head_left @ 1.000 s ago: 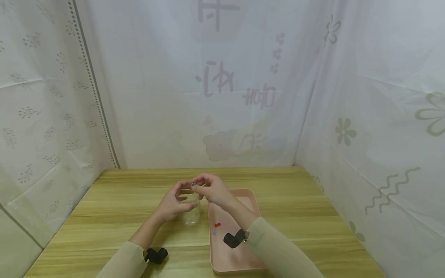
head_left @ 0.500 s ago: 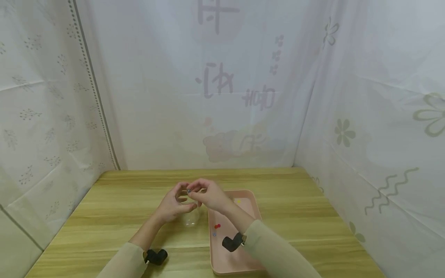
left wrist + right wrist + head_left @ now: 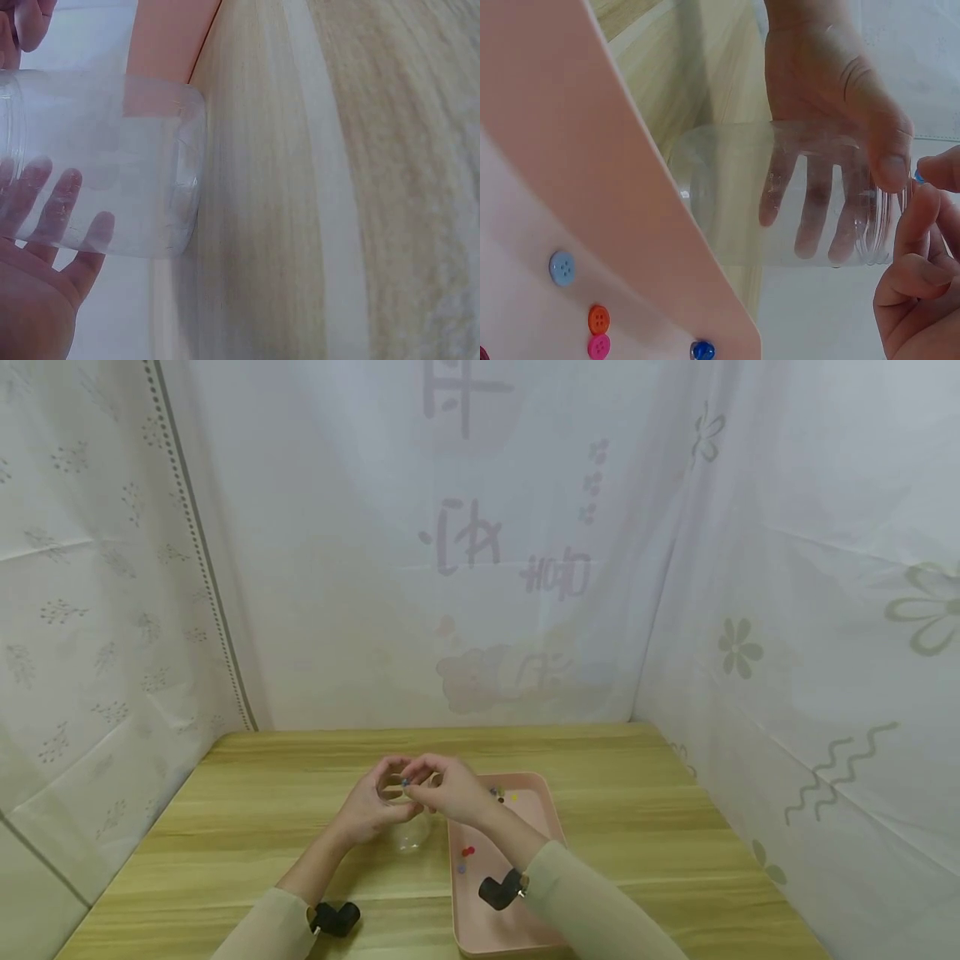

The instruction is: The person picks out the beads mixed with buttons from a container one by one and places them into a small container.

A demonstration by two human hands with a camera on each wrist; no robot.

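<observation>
Jar [image 3: 731, 187], ten o'clock of tray [image 3: 483, 933], clasped by left hand [image 3: 367, 806]; no contents visible, stage likely early. Blue piece [image 3: 919, 178] pinched by right hand [image 3: 455, 791] at jar mouth. Buttons [image 3: 598, 319] remaining: tray, nine o'clock.

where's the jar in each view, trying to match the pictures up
Head: jar low, just left of centre, gripped by the left hand.
Left wrist: left half, appearing sideways, mouth end at the left edge.
Right wrist: centre to right, also sideways, mouth end to the right.
Shared landmark: the pink tray, right of the jar in the head view, at the top in the left wrist view, on the left and bottom in the right wrist view.
</observation>
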